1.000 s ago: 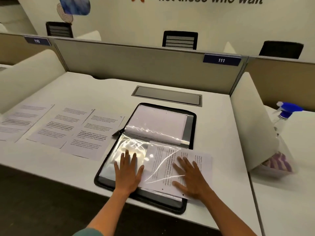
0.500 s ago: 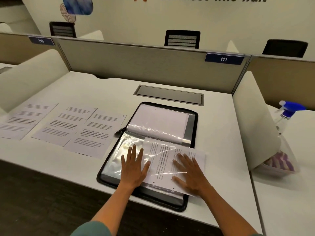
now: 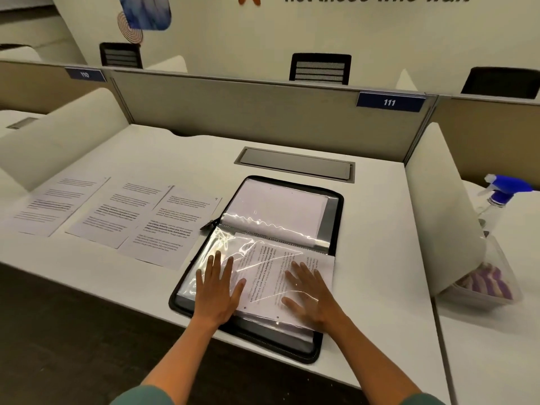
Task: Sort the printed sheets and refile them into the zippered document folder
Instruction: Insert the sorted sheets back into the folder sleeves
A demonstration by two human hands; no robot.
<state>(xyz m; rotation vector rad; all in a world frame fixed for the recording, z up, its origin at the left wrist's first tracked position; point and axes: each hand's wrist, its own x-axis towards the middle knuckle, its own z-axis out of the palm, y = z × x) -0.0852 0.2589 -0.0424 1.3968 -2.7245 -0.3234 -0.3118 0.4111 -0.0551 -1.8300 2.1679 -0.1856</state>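
Observation:
A black zippered document folder (image 3: 339, 200) lies open on the white desk, its clear plastic sleeves showing. A printed sheet (image 3: 268, 276) sits partly inside the near sleeve, its right edge sticking out. My left hand (image 3: 217, 287) presses flat on the sleeve's left part, fingers straight. My right hand (image 3: 311, 293) lies flat with spread fingers on the sheet's right side. Three more printed sheets lie in a row to the folder's left: one nearest the folder (image 3: 172, 226), a middle one (image 3: 119, 211) and a far-left one (image 3: 55, 203).
A grey cable hatch (image 3: 295, 163) is set into the desk behind the folder. A curved white divider (image 3: 438, 211) stands at the right, with a blue-topped spray bottle (image 3: 499, 200) and a clear tub (image 3: 485, 285) beyond it. A grey partition (image 3: 233, 109) closes the back.
The printed sheet has slid leftward, deeper into the sleeve, under my right hand. My left hand has stayed flat on the sleeve.

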